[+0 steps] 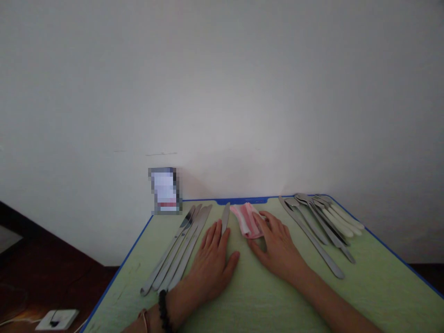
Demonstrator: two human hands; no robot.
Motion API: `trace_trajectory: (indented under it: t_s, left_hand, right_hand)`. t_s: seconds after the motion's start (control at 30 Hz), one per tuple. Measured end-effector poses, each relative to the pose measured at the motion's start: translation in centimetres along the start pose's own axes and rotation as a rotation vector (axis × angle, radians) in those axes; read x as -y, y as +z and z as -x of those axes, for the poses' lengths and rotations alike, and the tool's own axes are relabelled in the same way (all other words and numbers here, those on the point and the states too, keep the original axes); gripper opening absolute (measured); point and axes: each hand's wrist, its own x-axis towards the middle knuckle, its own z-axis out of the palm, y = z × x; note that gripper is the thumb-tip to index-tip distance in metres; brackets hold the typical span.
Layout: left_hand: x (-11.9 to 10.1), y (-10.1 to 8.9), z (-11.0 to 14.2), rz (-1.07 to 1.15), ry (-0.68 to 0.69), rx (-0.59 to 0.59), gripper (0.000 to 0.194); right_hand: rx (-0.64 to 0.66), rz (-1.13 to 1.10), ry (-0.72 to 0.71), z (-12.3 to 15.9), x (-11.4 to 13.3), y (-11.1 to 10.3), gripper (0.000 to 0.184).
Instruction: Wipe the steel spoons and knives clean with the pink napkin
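Observation:
My left hand (215, 263) lies palm down on the green table, fingers stretched out over a table knife (225, 215). The knife's blade shows beyond the fingertips, while its handle is hidden under the hand. To the right of that blade is a folded pink-and-white striped cloth (244, 219). My right hand (277, 243) rests at the cloth's right side, its index finger on the fabric and its thumb spread apart near the lower edge. Left of my left hand, several table knives (182, 249) lie side by side at a slant.
On the right lie a knife (312, 238), several metal spoons (308, 222) and white-handled cutlery (342, 222). A blurred phone-like device (165, 189) stands at the back left corner. The table (243, 300) has a blue rim and meets a wall. A power strip (57, 319) sits below left.

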Motion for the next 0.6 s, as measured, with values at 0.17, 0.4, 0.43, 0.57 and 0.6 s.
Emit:
trace_trajectory:
  t_s: [0.17,0.4,0.43,0.57,0.6]
  left_hand:
    - [0.3,-0.5,-0.1,-0.031,0.108,0.042,0.05]
    - [0.0,-1.1,-0.1,-0.039,0.104,0.073,0.049]
    - [0.0,-1.1,-0.1,-0.032,0.107,0.062,0.049]
    - [0.4,-0.8,-0.1,-0.03,0.132,0.044,0.049]
    - [0.5,-0.8,-0.1,-0.032,0.15,0.049,0.051]
  right_hand:
    - [0.02,0.045,-0.056,0.2,0.0,0.0,0.044]
    - [-0.076,0.031,-0.034,-0.1,0.0,-0.1,0.026]
    - [-0.107,0.016,-0.033,-0.2,0.0,-0.1,0.026]
    - [-0.234,-0.118,-0.089,-0.4,-0.2,-0.3,0.025]
    - [-0.243,-0.164,-0.118,-0.3,-0.2,-0.4,0.026]
